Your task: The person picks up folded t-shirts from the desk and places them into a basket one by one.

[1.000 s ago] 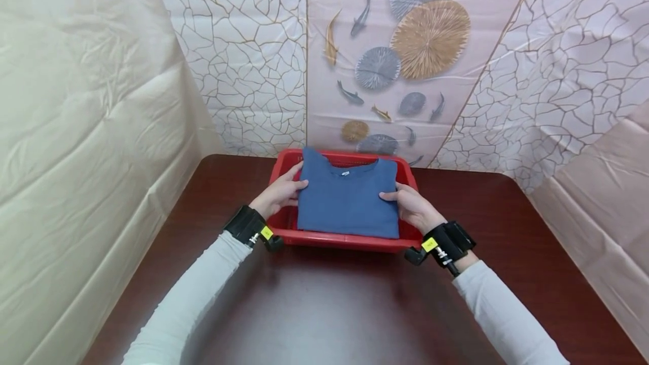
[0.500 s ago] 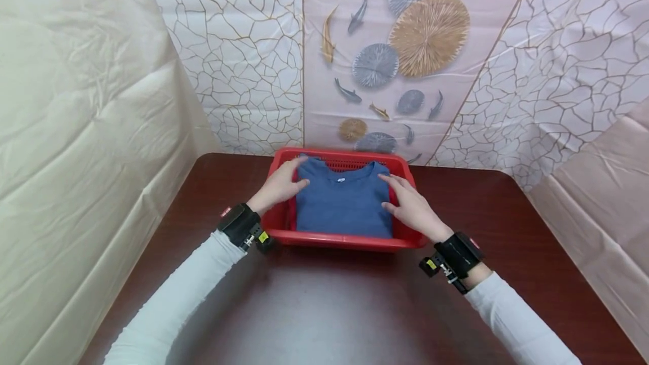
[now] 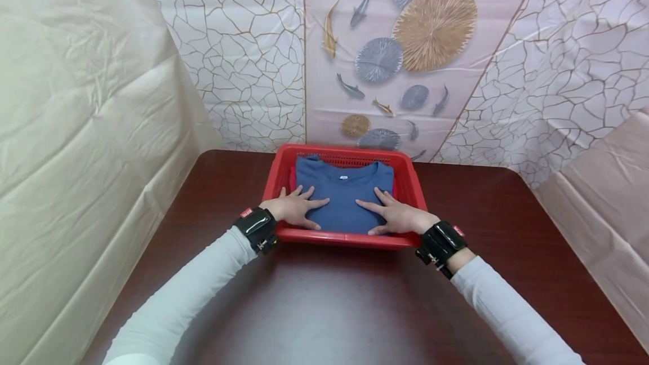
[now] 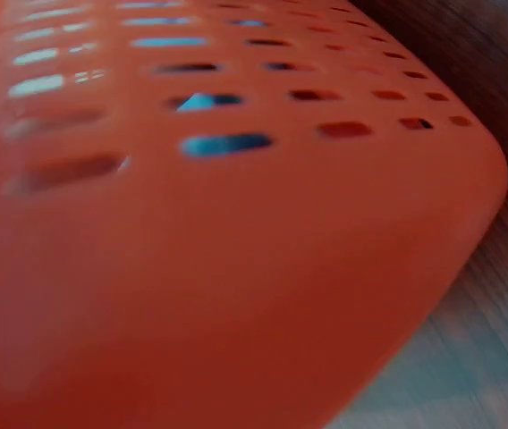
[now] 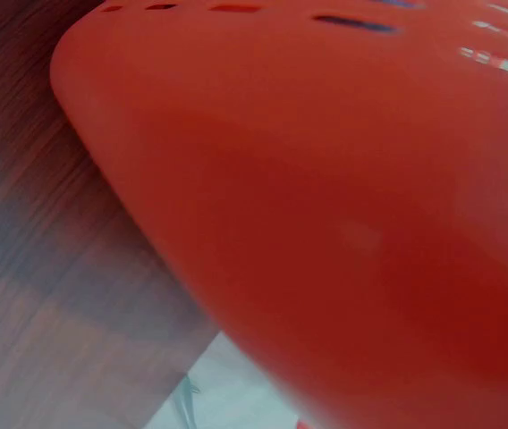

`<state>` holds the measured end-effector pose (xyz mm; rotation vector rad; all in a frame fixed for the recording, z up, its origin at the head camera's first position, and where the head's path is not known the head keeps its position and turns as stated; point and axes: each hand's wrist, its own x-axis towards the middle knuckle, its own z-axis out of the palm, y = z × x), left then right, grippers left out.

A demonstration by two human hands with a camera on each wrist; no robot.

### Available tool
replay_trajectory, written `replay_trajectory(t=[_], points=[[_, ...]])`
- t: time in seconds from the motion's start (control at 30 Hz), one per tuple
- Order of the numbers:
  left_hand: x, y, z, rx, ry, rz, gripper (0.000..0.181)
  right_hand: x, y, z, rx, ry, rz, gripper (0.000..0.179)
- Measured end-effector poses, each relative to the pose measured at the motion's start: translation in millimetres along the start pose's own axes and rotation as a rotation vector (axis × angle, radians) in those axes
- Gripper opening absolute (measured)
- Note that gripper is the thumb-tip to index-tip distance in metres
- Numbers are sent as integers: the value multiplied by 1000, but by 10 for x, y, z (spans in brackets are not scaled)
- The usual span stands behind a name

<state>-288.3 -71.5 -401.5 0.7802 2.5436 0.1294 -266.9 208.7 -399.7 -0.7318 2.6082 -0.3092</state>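
A folded blue T-shirt (image 3: 345,207) lies in a red plastic basket (image 3: 345,238), its neckline and white label toward the far side. Spread flat on the shirt's left part is my left hand (image 3: 296,208), fingers straight. My right hand (image 3: 395,216) rests on the right part the same way, fingers fanned out. Red cloth (image 3: 292,178) peeks out beside the shirt at the left. Both wrist views are filled by the basket's slotted outer wall, seen in the left wrist view (image 4: 236,268) and the right wrist view (image 5: 325,223); neither shows a hand.
The basket stands at the far side of a dark brown wooden table (image 3: 324,297). Behind it hangs a patterned curtain (image 3: 385,106) with fish and round leaves. Cream cloth (image 3: 101,185) drapes along the left side, and more cloth hangs on the right.
The shirt has gone down into the basket and left my hands' grip. Both hands have then moved from its sides onto its top and flattened there.
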Motion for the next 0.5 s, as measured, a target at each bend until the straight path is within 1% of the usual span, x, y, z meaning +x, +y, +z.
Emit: replay_trajectory(t=[0.07, 0.13, 0.23, 0.3, 0.37, 0.43, 0.5], points=[[-11, 24, 33, 4, -11, -5, 78, -2, 0, 41, -3, -19, 9, 82], [-15, 31, 60, 4, -13, -4, 78, -4, 10, 81, -6, -20, 20, 83], [-2, 9, 62, -8, 12, 14, 78, 10, 31, 104, -8, 13, 15, 82], [-5, -15, 48, -16, 58, 36, 75, 10, 18, 97, -19, 61, 0, 80], [-34, -26, 21, -34, 116, 63, 69, -17, -19, 80, -30, 132, -15, 73], [-91, -19, 1, -57, 200, 80, 57, -69, -80, 65, -41, 228, -20, 61], [-183, 29, -14, -75, 295, 79, 45, -140, -161, 68, -48, 334, -10, 49]])
